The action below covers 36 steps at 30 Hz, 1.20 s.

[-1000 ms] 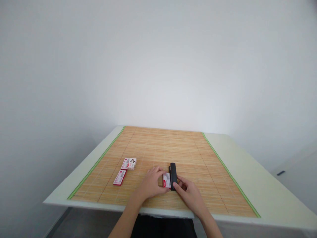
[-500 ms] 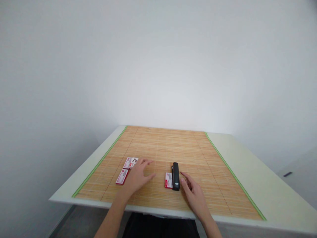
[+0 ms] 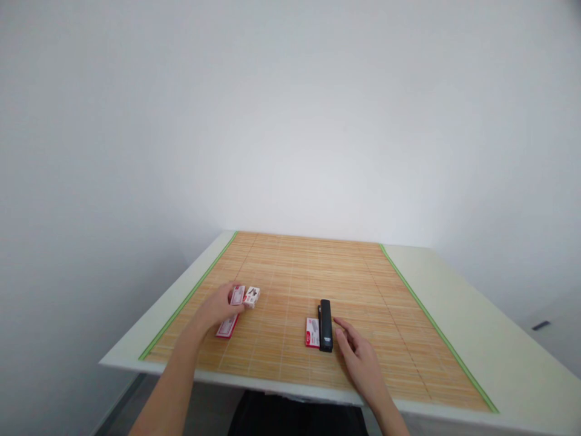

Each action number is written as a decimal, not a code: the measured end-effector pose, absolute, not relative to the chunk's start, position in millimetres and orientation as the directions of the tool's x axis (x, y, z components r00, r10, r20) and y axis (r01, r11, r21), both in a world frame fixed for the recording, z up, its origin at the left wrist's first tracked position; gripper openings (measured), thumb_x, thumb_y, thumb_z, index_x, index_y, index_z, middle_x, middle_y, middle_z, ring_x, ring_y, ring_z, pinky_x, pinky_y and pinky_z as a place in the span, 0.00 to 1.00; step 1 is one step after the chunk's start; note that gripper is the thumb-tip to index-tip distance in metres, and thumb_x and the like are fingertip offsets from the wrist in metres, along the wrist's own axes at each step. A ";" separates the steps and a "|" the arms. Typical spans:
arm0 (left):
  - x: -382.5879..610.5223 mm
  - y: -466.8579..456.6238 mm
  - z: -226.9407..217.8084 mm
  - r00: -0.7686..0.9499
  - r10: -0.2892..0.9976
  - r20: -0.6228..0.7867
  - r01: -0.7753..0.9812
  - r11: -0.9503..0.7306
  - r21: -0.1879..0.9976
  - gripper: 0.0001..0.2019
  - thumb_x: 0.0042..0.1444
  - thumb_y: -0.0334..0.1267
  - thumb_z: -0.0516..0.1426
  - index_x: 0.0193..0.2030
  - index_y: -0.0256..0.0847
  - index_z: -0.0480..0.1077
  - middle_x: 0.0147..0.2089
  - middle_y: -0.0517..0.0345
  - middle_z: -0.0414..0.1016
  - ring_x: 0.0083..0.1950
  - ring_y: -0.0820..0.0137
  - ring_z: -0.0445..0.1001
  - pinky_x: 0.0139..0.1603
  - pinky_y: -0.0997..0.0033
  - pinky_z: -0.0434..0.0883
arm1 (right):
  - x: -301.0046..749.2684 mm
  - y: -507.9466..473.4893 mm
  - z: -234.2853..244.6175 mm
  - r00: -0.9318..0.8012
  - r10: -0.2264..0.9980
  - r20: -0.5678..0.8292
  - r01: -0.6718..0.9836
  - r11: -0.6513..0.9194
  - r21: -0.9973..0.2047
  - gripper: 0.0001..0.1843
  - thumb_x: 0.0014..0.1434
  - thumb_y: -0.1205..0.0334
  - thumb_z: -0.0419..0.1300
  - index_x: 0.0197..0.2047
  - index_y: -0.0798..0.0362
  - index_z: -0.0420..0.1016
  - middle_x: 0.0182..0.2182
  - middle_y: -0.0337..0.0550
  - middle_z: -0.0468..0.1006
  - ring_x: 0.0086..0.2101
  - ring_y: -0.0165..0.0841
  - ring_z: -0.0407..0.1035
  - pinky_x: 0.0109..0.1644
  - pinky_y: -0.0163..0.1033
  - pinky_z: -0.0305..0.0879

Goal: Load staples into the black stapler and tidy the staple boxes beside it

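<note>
A black stapler (image 3: 325, 325) lies on the bamboo mat (image 3: 318, 272), with a red and white staple box (image 3: 311, 332) flat against its left side. My right hand (image 3: 358, 354) rests open on the mat just right of the stapler, fingertips close to it. My left hand (image 3: 216, 307) is out at the left, its fingers closing round a small red and white box (image 3: 238, 295). A second small box (image 3: 252, 297) lies right beside that one. A third box (image 3: 227, 326) lies flat, partly under my left hand.
The mat has green edges and covers most of a pale table (image 3: 476, 327) set against a plain white wall. The table's near edge runs just below my wrists.
My left hand let go of the box beside the stapler and moved left to the boxes at the mat's left. My right hand drew back slightly from the stapler.
</note>
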State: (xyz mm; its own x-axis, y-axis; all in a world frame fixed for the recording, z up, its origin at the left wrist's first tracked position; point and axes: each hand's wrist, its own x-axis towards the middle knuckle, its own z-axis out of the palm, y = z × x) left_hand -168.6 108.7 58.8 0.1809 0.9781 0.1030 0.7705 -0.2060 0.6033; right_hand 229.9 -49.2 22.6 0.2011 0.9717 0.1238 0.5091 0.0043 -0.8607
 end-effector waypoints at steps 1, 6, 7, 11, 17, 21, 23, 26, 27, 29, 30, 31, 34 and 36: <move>-163.5 106.7 66.8 0.139 0.983 0.124 0.760 -0.186 0.623 0.31 0.49 0.48 0.64 0.59 0.40 0.69 0.47 0.54 0.77 0.45 0.59 0.76 0.48 0.62 0.71 | 229.6 -48.9 22.0 0.189 0.975 0.120 0.515 0.005 -0.857 0.33 0.68 0.37 0.51 0.62 0.51 0.75 0.30 0.42 0.79 0.31 0.39 0.72 0.37 0.41 0.66; -98.6 76.6 93.8 0.244 0.943 0.225 0.590 -0.329 0.737 0.30 0.53 0.47 0.63 0.63 0.44 0.66 0.48 0.55 0.77 0.46 0.62 0.76 0.49 0.64 0.71 | 226.6 -46.4 19.0 0.152 0.983 0.107 0.575 0.000 -0.818 0.32 0.65 0.37 0.54 0.60 0.51 0.77 0.27 0.39 0.76 0.28 0.37 0.71 0.34 0.39 0.62; -79.5 67.9 94.1 0.315 0.923 0.221 0.560 -0.369 0.742 0.31 0.52 0.46 0.64 0.63 0.45 0.66 0.50 0.55 0.77 0.47 0.62 0.76 0.50 0.64 0.71 | 226.3 -46.0 18.4 0.149 0.983 0.104 0.582 -0.003 -0.813 0.31 0.65 0.37 0.54 0.59 0.51 0.77 0.26 0.39 0.76 0.28 0.37 0.71 0.34 0.39 0.62; -15.0 39.4 79.9 0.490 0.861 0.134 0.505 -0.406 0.761 0.30 0.46 0.46 0.69 0.57 0.47 0.71 0.47 0.57 0.78 0.44 0.62 0.76 0.45 0.65 0.70 | 226.7 -46.5 17.8 0.133 0.985 0.109 0.590 0.009 -0.807 0.30 0.66 0.39 0.54 0.59 0.51 0.77 0.26 0.38 0.76 0.28 0.37 0.71 0.34 0.39 0.62; 4.4 31.3 57.6 0.547 0.836 0.045 0.507 -0.373 0.777 0.36 0.42 0.48 0.71 0.60 0.47 0.70 0.46 0.57 0.79 0.43 0.59 0.76 0.42 0.64 0.69 | 228.1 -46.8 17.6 0.124 0.985 0.123 0.580 0.028 -0.814 0.27 0.67 0.42 0.54 0.59 0.49 0.77 0.26 0.37 0.75 0.28 0.36 0.72 0.34 0.38 0.62; 1.2 32.2 59.8 0.565 0.825 -0.014 0.547 -0.362 0.755 0.38 0.40 0.49 0.72 0.59 0.46 0.70 0.45 0.55 0.79 0.42 0.58 0.76 0.40 0.64 0.68 | 228.3 -46.0 15.8 0.121 0.986 0.115 0.572 0.026 -0.820 0.28 0.66 0.41 0.55 0.59 0.51 0.77 0.25 0.37 0.75 0.28 0.36 0.71 0.34 0.39 0.62; 3.3 31.0 63.0 0.584 0.811 -0.018 0.552 -0.381 0.742 0.29 0.42 0.48 0.71 0.52 0.45 0.73 0.43 0.57 0.79 0.41 0.60 0.76 0.38 0.66 0.67 | 228.2 -46.3 16.3 0.119 0.987 0.104 0.574 0.017 -0.819 0.29 0.65 0.41 0.56 0.59 0.51 0.77 0.25 0.37 0.76 0.28 0.36 0.71 0.33 0.39 0.62; 8.4 28.2 66.1 0.573 0.819 0.006 0.563 -0.398 0.724 0.23 0.44 0.46 0.70 0.48 0.45 0.72 0.41 0.58 0.78 0.40 0.62 0.76 0.36 0.68 0.65 | 228.3 -46.9 18.0 0.101 0.992 0.080 0.577 0.007 -0.816 0.29 0.64 0.41 0.57 0.59 0.51 0.77 0.26 0.37 0.77 0.27 0.35 0.71 0.32 0.38 0.61; 9.9 27.5 66.2 0.571 0.821 0.012 0.563 -0.402 0.722 0.23 0.44 0.46 0.69 0.47 0.45 0.72 0.41 0.59 0.78 0.39 0.62 0.76 0.36 0.68 0.65 | 228.5 -47.0 18.4 0.092 0.993 0.074 0.577 0.008 -0.817 0.29 0.64 0.42 0.58 0.59 0.52 0.77 0.25 0.37 0.77 0.26 0.35 0.70 0.31 0.38 0.60; 11.8 26.6 65.2 0.573 0.819 0.023 0.559 -0.412 0.720 0.22 0.45 0.45 0.69 0.47 0.46 0.72 0.41 0.59 0.78 0.39 0.63 0.75 0.36 0.69 0.64 | 228.9 -46.7 18.5 0.077 0.995 0.070 0.572 0.014 -0.820 0.29 0.64 0.42 0.57 0.59 0.52 0.77 0.24 0.36 0.76 0.26 0.34 0.70 0.31 0.38 0.59; 12.5 26.4 64.1 0.575 0.818 0.031 0.557 -0.418 0.717 0.21 0.46 0.45 0.69 0.46 0.46 0.72 0.41 0.59 0.78 0.39 0.63 0.75 0.36 0.68 0.64 | 229.0 -46.3 18.1 0.072 0.995 0.072 0.570 0.018 -0.822 0.29 0.64 0.43 0.57 0.60 0.52 0.77 0.24 0.36 0.76 0.26 0.34 0.69 0.31 0.38 0.59; 13.2 26.2 62.7 0.577 0.816 0.040 0.556 -0.428 0.712 0.21 0.46 0.46 0.69 0.46 0.46 0.73 0.41 0.59 0.78 0.39 0.62 0.75 0.36 0.68 0.64 | 229.2 -45.9 17.6 0.070 0.995 0.074 0.569 0.021 -0.822 0.29 0.64 0.43 0.57 0.60 0.52 0.76 0.24 0.36 0.75 0.26 0.34 0.69 0.31 0.38 0.59; 13.5 24.8 57.8 0.570 0.820 0.061 0.560 -0.441 0.702 0.30 0.42 0.49 0.72 0.53 0.47 0.73 0.45 0.56 0.78 0.44 0.59 0.75 0.40 0.66 0.66 | 230.3 -44.8 15.4 0.075 0.995 0.073 0.569 0.017 -0.822 0.30 0.64 0.42 0.57 0.60 0.52 0.76 0.24 0.35 0.74 0.25 0.34 0.68 0.31 0.37 0.59; 8.2 22.9 55.8 0.552 0.833 0.037 0.568 -0.408 0.714 0.47 0.37 0.52 0.74 0.66 0.48 0.66 0.46 0.56 0.77 0.45 0.57 0.75 0.43 0.64 0.68 | 231.6 -44.6 14.0 0.085 0.994 0.069 0.552 0.011 -0.834 0.32 0.64 0.41 0.57 0.62 0.53 0.75 0.24 0.35 0.73 0.25 0.34 0.68 0.31 0.38 0.59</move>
